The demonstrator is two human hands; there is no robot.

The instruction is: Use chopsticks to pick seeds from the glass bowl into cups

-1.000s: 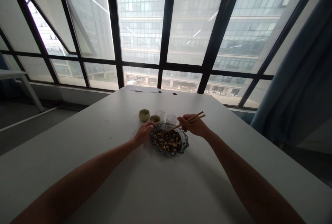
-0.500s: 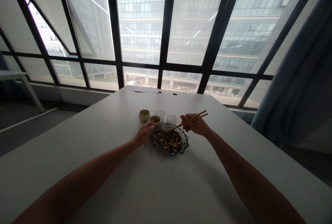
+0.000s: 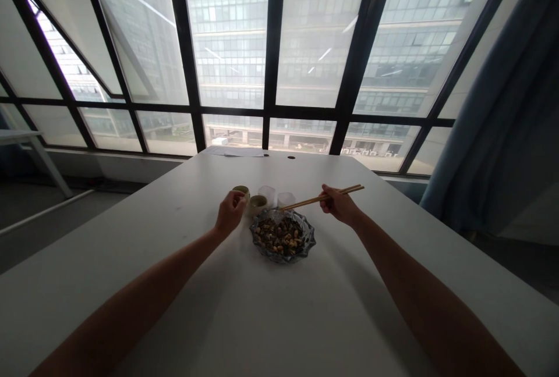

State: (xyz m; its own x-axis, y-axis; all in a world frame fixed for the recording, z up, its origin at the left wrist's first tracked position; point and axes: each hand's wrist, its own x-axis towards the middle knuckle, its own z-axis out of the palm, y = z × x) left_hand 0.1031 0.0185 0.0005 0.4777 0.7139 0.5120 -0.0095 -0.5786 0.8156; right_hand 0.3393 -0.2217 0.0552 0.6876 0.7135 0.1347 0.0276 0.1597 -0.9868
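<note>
Lifted off the dish rim since a second ago, the left hand (image 3: 230, 212) now curls beside the olive cup (image 3: 241, 192); whether it grips, I cannot tell. Nearest, the glass dish (image 3: 283, 258) of nuts (image 3: 279, 235) lies between both hands. At its 2 o'clock the right hand (image 3: 338, 205) pinches chopsticks (image 3: 325, 196), tips raised over the clear cups (image 3: 286, 198). Seemingly a carry is in hand; it calls for steady tips.

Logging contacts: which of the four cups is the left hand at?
The leftmost green cup, partly behind the left hand; the other green cup and two clear cups stand apart.
</note>
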